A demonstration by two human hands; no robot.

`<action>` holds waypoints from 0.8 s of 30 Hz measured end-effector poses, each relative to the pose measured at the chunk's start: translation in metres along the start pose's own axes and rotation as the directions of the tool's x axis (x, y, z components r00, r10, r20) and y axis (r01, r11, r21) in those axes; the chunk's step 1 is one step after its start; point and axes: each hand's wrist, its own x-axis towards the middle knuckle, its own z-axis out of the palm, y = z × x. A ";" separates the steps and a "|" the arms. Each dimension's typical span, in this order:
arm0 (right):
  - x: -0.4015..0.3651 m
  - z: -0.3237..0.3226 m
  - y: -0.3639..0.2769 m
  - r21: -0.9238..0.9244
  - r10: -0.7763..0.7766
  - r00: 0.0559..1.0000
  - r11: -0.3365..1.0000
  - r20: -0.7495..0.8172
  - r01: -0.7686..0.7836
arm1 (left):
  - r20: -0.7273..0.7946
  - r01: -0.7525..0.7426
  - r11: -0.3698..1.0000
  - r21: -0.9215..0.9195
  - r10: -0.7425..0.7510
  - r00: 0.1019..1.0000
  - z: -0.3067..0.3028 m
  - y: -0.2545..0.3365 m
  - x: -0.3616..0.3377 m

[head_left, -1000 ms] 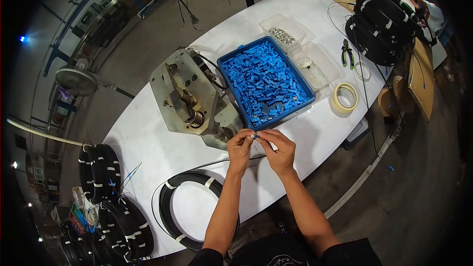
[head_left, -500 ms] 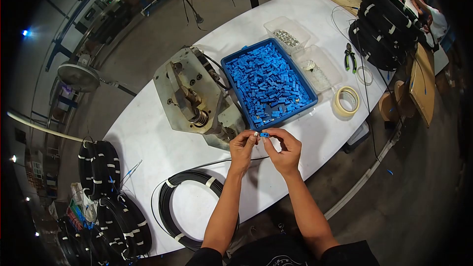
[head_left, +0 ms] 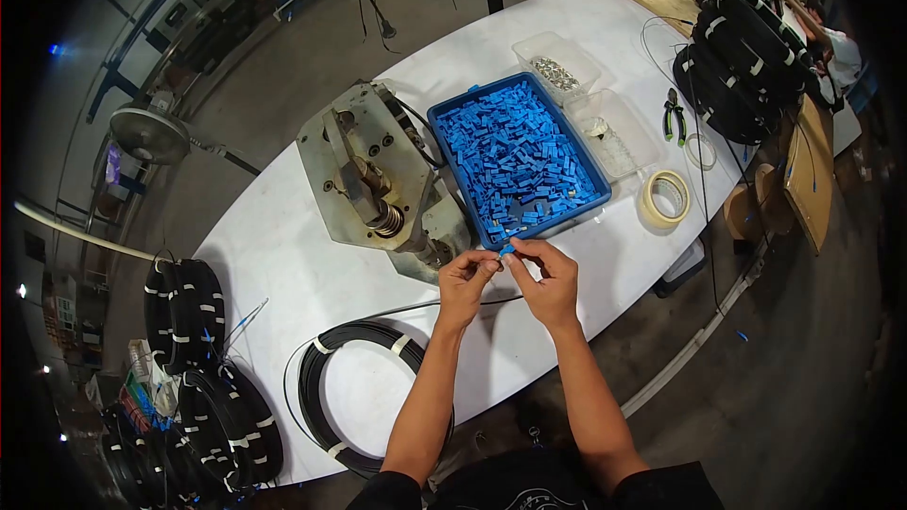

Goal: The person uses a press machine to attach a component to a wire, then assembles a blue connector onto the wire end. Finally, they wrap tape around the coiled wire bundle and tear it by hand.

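Observation:
Just below the near corner of a blue tray [head_left: 451, 173] full of small blue connector pieces [head_left: 515, 146], my two hands meet fingertip to fingertip. My right hand [head_left: 545, 279] pinches a small blue connector [head_left: 507, 249]. My left hand [head_left: 463, 285] is closed at the connector's left end; what its fingertips hold is too small to make out. Under the hands a black cable [head_left: 416, 307] runs to a taped coil [head_left: 316, 387] on the white table. A metal press [head_left: 364, 175] stands left of the tray.
Clear boxes [head_left: 619, 156] with small parts adjoin the tray. Masking tape [head_left: 664, 199], a thin ring [head_left: 700, 151] and green-black cutters [head_left: 674, 118] lie to the right. Black coils are stacked at the back right [head_left: 732, 85] and lower left [head_left: 184, 316]. A person [head_left: 836, 52] is partly visible far right.
The blue connector has tilted and come closer against my left fingertips, and my right fingers have moved slightly over it. The whole view has shifted a little.

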 end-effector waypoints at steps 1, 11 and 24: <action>0.000 0.000 0.002 -0.004 0.000 1.000 1.000 0.001 0.000 | -0.001 0.003 1.000 0.014 -0.003 1.000 0.001 0.002 0.000; -0.004 -0.007 0.014 0.220 0.154 0.985 0.961 0.073 -0.167 | 0.060 0.069 0.976 0.209 -0.083 0.995 -0.003 0.012 0.000; 0.002 -0.003 0.011 0.031 -0.009 0.998 0.999 0.065 0.007 | 0.054 -0.032 0.981 0.193 0.022 0.998 -0.001 0.007 0.000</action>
